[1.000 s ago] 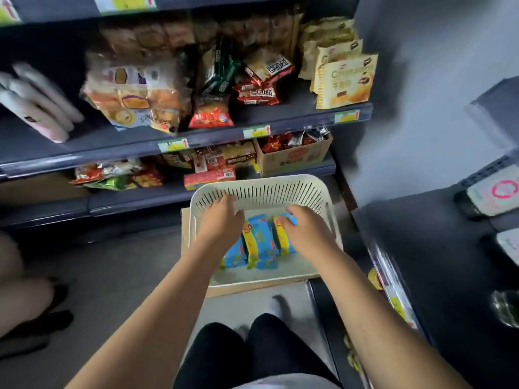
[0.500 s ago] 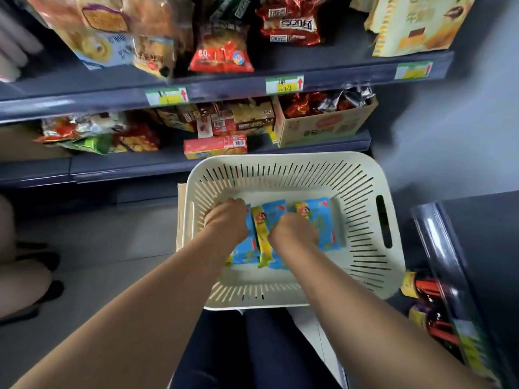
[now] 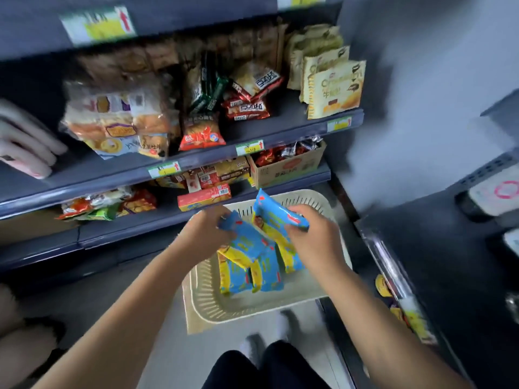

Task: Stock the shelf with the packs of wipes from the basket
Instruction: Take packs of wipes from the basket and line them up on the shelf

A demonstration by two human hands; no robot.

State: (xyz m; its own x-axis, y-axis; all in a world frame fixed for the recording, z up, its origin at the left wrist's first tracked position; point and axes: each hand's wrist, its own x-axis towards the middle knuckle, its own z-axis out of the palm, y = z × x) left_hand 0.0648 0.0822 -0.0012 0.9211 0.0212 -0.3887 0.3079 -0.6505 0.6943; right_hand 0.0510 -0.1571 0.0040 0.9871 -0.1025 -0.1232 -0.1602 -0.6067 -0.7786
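The left hand [image 3: 206, 234] and right hand [image 3: 316, 241] each grip glossy blue-and-yellow packs [image 3: 245, 238] above the cream basket [image 3: 200, 301].

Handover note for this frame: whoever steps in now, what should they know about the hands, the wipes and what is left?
Left hand: grips a blue pack above the basket.
Right hand: grips a second pack, raised higher.
Other packs are below the hands, over the basket; I cannot tell whether any of them is also held.
Done: two packs lifted. No blue pack shows on the shelves.
Left: place the held packs on a shelf, then stock the others.
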